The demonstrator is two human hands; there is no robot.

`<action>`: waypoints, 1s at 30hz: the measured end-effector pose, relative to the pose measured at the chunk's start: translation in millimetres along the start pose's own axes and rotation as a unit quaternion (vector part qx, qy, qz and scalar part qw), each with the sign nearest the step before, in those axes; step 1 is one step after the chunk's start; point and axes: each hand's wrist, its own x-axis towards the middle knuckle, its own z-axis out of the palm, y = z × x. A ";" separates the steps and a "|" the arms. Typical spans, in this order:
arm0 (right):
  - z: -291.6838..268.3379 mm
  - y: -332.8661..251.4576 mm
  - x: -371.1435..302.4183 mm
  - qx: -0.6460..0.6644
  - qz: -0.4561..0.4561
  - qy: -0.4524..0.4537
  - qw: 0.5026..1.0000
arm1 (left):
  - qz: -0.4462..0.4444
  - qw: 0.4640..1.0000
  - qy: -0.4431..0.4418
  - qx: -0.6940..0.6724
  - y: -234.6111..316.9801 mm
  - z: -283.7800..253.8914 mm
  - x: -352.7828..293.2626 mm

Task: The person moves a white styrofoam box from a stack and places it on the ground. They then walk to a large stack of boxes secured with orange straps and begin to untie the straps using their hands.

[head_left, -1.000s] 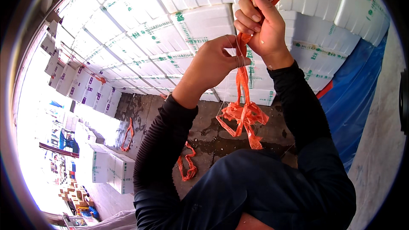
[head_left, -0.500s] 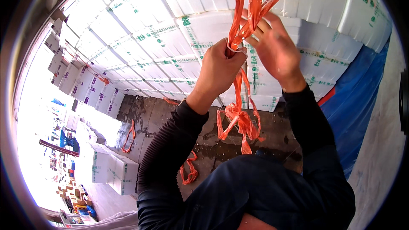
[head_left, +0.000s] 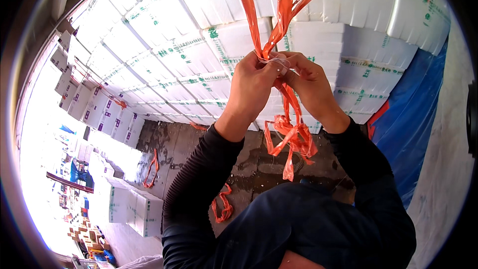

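Several strands of orange plastic rope (head_left: 285, 10) come down from above and gather between my hands. My left hand (head_left: 247, 89) is closed round the bunch, with its thumb and index finger pinching where the strands meet. A thin whitish string (head_left: 279, 62) loops around the rope at that spot. On the other side, my right hand (head_left: 318, 89) has its fingers curled and pinched at the string, close against the left fingertips. Exactly what its fingertips hold is partly hidden. Below both hands dangles a knotted tangle of the orange rope (head_left: 294, 142).
White foam boxes (head_left: 234, 45) with green print form a tall stack in front. A blue tarp (head_left: 413, 119) hangs at the right. Loose orange rope pieces (head_left: 224, 205) lie on the wet, dark floor (head_left: 254, 169). More white boxes (head_left: 137, 206) stand at the left.
My right hand has come down and inward from open beside the strands to a pinch at the string. The left hand has shifted slightly down, and the tangle has swung right.
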 end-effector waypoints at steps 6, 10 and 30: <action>-4.8 -15.4 0.3 0.179 0.091 0.026 0.979 | -0.012 0.997 -0.028 -0.077 5.7 2.5 -11.4; -1.8 -8.4 -3.6 0.080 0.049 -0.004 0.996 | -0.014 0.993 -0.013 -0.116 3.7 0.5 -15.8; -4.0 -12.5 -10.3 0.033 -0.041 0.088 0.995 | -0.015 0.988 0.016 -0.154 -6.2 7.0 -22.5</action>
